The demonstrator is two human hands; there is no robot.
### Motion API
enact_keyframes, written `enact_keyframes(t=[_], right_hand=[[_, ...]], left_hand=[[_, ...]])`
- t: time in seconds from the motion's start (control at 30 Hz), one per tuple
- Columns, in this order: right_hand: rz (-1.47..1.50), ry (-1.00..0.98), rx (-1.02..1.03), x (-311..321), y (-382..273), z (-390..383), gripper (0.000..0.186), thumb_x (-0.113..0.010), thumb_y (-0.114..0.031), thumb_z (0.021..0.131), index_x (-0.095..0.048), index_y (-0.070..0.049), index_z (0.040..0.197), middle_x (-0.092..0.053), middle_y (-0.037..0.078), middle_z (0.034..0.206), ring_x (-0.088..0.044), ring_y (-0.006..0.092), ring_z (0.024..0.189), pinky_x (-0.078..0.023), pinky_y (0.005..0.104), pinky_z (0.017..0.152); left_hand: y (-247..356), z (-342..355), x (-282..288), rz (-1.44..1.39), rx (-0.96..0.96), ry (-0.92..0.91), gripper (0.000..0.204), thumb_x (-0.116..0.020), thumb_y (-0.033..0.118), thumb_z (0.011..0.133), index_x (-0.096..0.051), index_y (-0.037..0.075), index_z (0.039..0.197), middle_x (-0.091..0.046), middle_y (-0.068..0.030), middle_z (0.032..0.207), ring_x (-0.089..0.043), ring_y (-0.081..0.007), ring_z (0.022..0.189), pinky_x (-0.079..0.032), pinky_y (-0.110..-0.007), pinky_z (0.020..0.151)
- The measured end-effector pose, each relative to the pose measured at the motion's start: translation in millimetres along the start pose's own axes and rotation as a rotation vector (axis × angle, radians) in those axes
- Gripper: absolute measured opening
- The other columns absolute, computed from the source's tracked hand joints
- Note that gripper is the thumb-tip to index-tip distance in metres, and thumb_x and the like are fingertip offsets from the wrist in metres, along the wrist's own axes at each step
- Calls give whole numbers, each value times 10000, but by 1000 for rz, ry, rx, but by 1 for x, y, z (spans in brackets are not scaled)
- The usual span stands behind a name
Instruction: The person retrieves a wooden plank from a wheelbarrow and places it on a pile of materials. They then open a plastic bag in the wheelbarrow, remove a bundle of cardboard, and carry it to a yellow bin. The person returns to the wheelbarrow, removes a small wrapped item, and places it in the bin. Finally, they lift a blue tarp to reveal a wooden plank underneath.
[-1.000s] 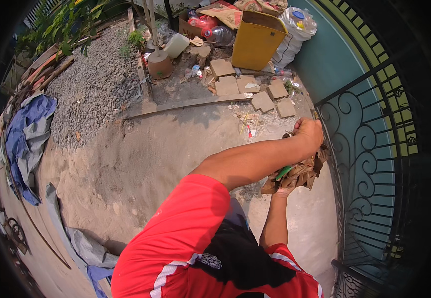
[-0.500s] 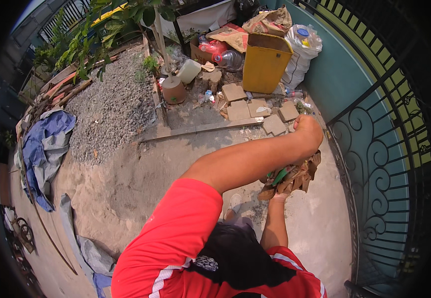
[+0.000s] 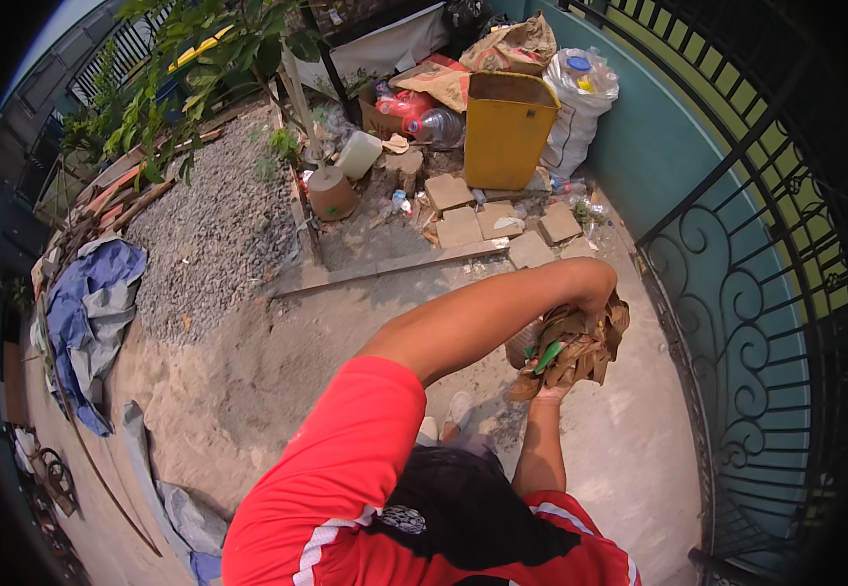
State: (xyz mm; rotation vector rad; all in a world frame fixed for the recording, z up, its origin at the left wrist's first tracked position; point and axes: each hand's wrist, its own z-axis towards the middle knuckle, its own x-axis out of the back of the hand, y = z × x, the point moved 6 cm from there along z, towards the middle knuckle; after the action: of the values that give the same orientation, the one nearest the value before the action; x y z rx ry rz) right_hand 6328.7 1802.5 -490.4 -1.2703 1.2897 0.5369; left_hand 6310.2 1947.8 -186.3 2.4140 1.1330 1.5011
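Both my hands clasp a bundle of dry brown leaves and scraps with a green piece in it, held above the sandy ground at the right. My left hand presses on the bundle from above, its arm reaching across from my red sleeve. My right hand supports it from below. My shoes show beneath, near the bundle.
A yellow bin stands at the back beside a white sack and litter. Paving blocks lie before it. Gravel pile and blue tarp are left; a black iron gate runs along the right.
The bundle stays gripped between both hands. The view has shifted, so the bin and the blocks now sit lower in the picture.
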Motion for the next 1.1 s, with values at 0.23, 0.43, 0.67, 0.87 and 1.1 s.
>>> enact_keyframes(t=[0.23,0.43,0.67,0.87,1.1], right_hand=[[28,112,122,-67,-8,4,534,-469,-551,902,-473,-193,1298,-576,11,1188,-565,232,1035,-536,432,760],[112,32,81,-66,-17,24,472,-484,-487,922,-482,-177,1277,-577,38,1159,-581,229,997,-544,435,733],[48,188,160,-50,-34,37,484,-481,-508,912,-496,-162,1250,-585,54,1136,-602,275,908,-540,469,619],[96,134,65,-37,-52,52,518,-480,-546,892,-502,-163,1239,-591,53,1130,-603,299,884,-530,489,572],[69,224,147,-40,-84,104,566,-499,-597,843,-529,-168,1211,-598,48,1127,-608,295,885,-515,482,536]], left_hand=[[7,-33,22,383,78,93,1028,-888,420,509,-417,42,1341,-583,-158,1215,-596,-261,1099,-498,-398,872],[1,-4,25,70,-17,-82,1258,-857,589,480,-271,-11,1418,-419,-222,1394,-477,-349,1240,-469,-447,942],[-54,-3,49,-456,-107,56,1322,-769,706,532,-191,-47,1452,-318,-276,1447,-354,-373,1336,-324,-420,1083],[-208,-84,-25,-727,96,336,873,-729,481,775,-355,20,1416,-459,-196,1379,-478,-301,1243,-382,-390,1035],[-387,-254,-306,-1307,1123,478,607,-647,408,856,-474,55,1319,-561,-125,1246,-581,-282,1020,-472,-462,846]])
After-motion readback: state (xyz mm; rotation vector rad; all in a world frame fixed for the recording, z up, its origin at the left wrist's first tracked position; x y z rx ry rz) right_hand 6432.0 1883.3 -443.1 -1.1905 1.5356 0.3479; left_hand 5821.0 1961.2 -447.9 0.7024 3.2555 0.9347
